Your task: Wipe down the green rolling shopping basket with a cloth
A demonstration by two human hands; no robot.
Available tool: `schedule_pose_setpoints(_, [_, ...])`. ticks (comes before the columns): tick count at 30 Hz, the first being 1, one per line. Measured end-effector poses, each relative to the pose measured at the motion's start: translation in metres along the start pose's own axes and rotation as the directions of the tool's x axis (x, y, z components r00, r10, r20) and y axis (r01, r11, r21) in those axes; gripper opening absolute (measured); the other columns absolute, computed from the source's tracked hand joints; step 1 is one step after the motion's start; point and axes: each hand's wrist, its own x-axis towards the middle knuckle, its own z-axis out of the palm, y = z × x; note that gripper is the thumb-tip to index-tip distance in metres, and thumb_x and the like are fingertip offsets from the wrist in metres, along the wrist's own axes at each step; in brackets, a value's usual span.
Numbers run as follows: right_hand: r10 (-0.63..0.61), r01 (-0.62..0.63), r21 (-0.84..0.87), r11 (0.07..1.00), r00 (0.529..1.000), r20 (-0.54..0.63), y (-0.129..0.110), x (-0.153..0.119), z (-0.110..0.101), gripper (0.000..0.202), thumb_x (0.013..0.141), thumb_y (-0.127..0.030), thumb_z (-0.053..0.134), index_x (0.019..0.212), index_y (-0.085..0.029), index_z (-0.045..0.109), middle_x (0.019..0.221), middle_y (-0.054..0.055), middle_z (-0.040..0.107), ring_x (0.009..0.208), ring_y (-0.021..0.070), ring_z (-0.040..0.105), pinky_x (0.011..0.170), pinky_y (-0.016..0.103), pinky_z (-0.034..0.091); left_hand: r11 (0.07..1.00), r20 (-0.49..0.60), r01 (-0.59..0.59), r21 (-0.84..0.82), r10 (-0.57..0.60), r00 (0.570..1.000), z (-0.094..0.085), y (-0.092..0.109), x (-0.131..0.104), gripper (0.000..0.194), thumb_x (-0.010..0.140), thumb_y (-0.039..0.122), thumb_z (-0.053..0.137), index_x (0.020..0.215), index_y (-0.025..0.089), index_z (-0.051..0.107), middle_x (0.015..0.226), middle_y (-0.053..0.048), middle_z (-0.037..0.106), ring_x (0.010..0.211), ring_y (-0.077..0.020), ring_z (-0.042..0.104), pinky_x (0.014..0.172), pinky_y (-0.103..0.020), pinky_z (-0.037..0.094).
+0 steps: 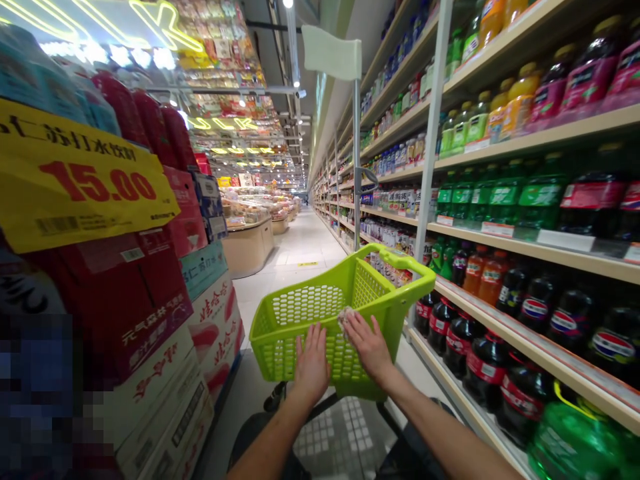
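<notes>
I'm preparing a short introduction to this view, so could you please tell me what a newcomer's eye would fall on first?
The lime-green cart stands out at lower centre, with the left hand at its near side and the right hand beside it, a crumpled pale cloth at its fingers. At left, a yellow sign shows 15.00 in red; at right, colourful bottles line the shelves.

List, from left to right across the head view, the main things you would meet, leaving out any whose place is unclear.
Yellow price sign → display counter → left hand → right hand → pale shelf post → large green bottle. The green cart overlaps both hands, so it is left out.
</notes>
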Motion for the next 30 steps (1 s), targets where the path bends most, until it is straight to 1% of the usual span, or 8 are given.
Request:
schedule_pose_setpoints(3, [-0.068, 0.069, -0.002, 0.998, 0.995, 0.077, 0.007, -0.015, 0.003, 0.044, 0.082, -0.004, 0.035, 0.118, -0.021, 0.052, 0.122, 0.006, 0.055, 0.114, 0.0194, 0.047, 0.101, 0.044, 0.024, 0.999, -0.023, -0.038, -0.007, 0.037, 0.999, -0.001, 0.007, 0.004, 0.070, 0.066, 0.013, 0.037, 0.135, 0.013, 0.026, 0.146, -0.006, 0.017, 0.135, -0.0195, 0.009, 0.109, -0.046, 0.011])
schedule_pose_setpoints(5, [-0.072, 0.073, -0.005, 0.997, 0.994, 0.078, 0.012, -0.023, 0.001, 0.045, 0.082, -0.004, 0.035, 0.119, -0.022, 0.051, 0.123, 0.005, 0.054, 0.115, 0.0186, 0.046, 0.101, 0.044, 0.023, 0.999, -0.026, -0.045, -0.010, 0.045, 0.999, -0.002, 0.011, 0.006, 0.069, 0.066, 0.013, 0.037, 0.135, 0.013, 0.026, 0.146, -0.006, 0.018, 0.135, -0.0195, 0.009, 0.108, -0.047, 0.012])
schedule_pose_setpoints(9, [0.066, -0.067, -0.041, 0.997, 0.998, -0.016, 0.030, -0.014, -0.013, 0.047, 0.083, -0.006, 0.035, 0.127, -0.021, 0.044, 0.130, 0.008, 0.047, 0.125, 0.0208, 0.034, 0.102, 0.049, 0.019, 0.998, -0.007, -0.051, -0.030, 0.050, 0.999, -0.005, 0.020, 0.012, 0.069, 0.067, 0.015, 0.039, 0.134, 0.011, 0.027, 0.146, -0.007, 0.018, 0.135, -0.0205, 0.009, 0.108, -0.047, 0.012])
schedule_pose_setpoints(11, [0.094, -0.093, -0.053, 0.994, 0.996, 0.009, 0.039, -0.011, -0.019, 0.047, 0.082, -0.005, 0.034, 0.125, -0.020, 0.046, 0.130, 0.008, 0.047, 0.124, 0.0216, 0.035, 0.101, 0.049, 0.020, 0.997, -0.014, -0.068, -0.037, 0.067, 0.998, -0.007, 0.027, 0.015, 0.068, 0.068, 0.016, 0.039, 0.135, 0.010, 0.026, 0.146, -0.008, 0.017, 0.135, -0.0207, 0.009, 0.108, -0.047, 0.011])
schedule_pose_setpoints(15, [0.003, 0.001, -0.031, 1.000, 0.994, 0.107, 0.050, -0.017, -0.027, 0.046, 0.081, -0.002, 0.033, 0.117, -0.022, 0.053, 0.123, 0.005, 0.054, 0.117, 0.0191, 0.044, 0.101, 0.045, 0.023, 0.994, -0.021, -0.101, -0.037, 0.100, 0.995, -0.010, 0.037, 0.021, 0.068, 0.069, 0.018, 0.039, 0.135, 0.010, 0.023, 0.146, -0.008, 0.017, 0.135, -0.0207, 0.009, 0.108, -0.047, 0.011])
schedule_pose_setpoints(21, [0.136, -0.145, -0.115, 0.983, 0.987, -0.080, 0.078, -0.017, -0.051, 0.046, 0.082, -0.006, 0.032, 0.124, -0.017, 0.047, 0.129, 0.011, 0.047, 0.125, 0.0220, 0.034, 0.102, 0.049, 0.017, 0.999, 0.032, -0.041, -0.023, 0.041, 0.999, -0.012, 0.033, 0.031, 0.069, 0.070, 0.017, 0.038, 0.136, 0.010, 0.020, 0.146, -0.008, 0.014, 0.135, -0.0214, 0.008, 0.108, -0.048, 0.010])
schedule_pose_setpoints(26, [0.012, -0.011, -0.114, 0.993, 1.000, 0.010, 0.097, -0.029, -0.060, 0.051, 0.080, -0.002, 0.031, 0.124, -0.021, 0.047, 0.124, 0.007, 0.053, 0.119, 0.0189, 0.042, 0.101, 0.045, 0.022, 1.000, 0.084, -0.018, -0.023, 0.020, 0.996, -0.006, 0.025, 0.030, 0.071, 0.068, 0.018, 0.037, 0.137, 0.010, 0.019, 0.146, -0.008, 0.015, 0.134, -0.0213, 0.009, 0.108, -0.048, 0.009])
schedule_pose_setpoints(30, [0.196, -0.213, -0.185, 0.959, 0.975, -0.105, 0.116, -0.014, -0.074, 0.050, 0.080, -0.006, 0.033, 0.127, -0.017, 0.044, 0.131, 0.011, 0.045, 0.125, 0.0223, 0.034, 0.101, 0.048, 0.021, 0.999, 0.102, -0.012, -0.030, 0.015, 0.995, -0.005, 0.025, 0.029, 0.072, 0.068, 0.019, 0.037, 0.137, 0.010, 0.019, 0.146, -0.008, 0.015, 0.134, -0.0215, 0.010, 0.107, -0.049, 0.009])
